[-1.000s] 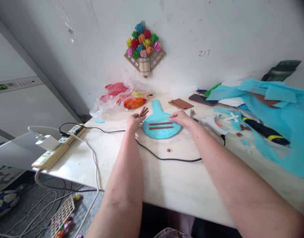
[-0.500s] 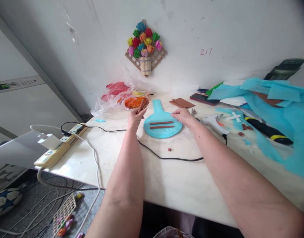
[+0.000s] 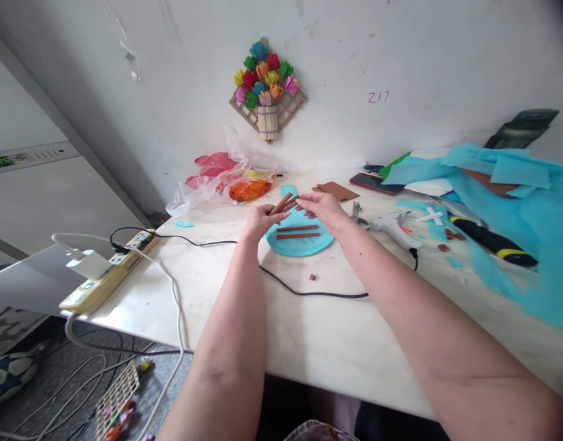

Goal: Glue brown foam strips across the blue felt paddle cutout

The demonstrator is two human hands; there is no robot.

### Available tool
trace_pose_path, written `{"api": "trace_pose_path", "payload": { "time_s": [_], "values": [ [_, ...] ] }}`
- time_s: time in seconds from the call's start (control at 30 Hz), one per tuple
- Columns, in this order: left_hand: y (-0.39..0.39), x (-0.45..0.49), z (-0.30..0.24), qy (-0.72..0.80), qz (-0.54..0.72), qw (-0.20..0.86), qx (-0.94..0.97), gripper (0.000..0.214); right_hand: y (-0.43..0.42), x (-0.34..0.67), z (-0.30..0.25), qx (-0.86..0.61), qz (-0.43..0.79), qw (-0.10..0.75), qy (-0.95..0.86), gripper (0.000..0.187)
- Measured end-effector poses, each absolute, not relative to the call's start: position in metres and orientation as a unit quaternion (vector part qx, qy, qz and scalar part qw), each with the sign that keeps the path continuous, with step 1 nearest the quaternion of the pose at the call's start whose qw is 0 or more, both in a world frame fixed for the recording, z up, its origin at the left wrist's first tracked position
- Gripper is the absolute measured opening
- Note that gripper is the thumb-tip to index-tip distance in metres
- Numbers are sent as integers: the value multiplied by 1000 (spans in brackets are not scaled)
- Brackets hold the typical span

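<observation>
Two brown strips (image 3: pixel 298 235) laid across the blue paddle shape (image 3: pixel 299 247)
Loose strips (image 3: pixel 280 204) are bunched in the closed left hand (image 3: pixel 261 219), apparently for ready access; their ends are met by the half-curled right hand (image 3: pixel 321 207), grip unclear.

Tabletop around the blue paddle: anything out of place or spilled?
A brown scrap looks stray: it lies alone near the black cord, apart from the other scraps right of the glue gun. No spill shows.
</observation>
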State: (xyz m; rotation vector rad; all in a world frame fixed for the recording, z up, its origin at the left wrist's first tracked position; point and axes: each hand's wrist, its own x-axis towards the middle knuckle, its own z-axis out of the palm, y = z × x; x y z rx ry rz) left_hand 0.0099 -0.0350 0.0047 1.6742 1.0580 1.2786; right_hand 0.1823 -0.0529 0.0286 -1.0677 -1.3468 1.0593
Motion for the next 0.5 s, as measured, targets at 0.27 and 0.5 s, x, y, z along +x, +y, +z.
{"api": "trace_pose_path", "payload": {
  "time_s": [0.27,0.5],
  "values": [
    [-39,10,6,396,493,428,645,36,-48,186,22,-436,463,563,-528,10],
    [-26,-2,-5,454,581,439,513,42,-43,190,16,-425,459,586,-515,16]
  ]
}}
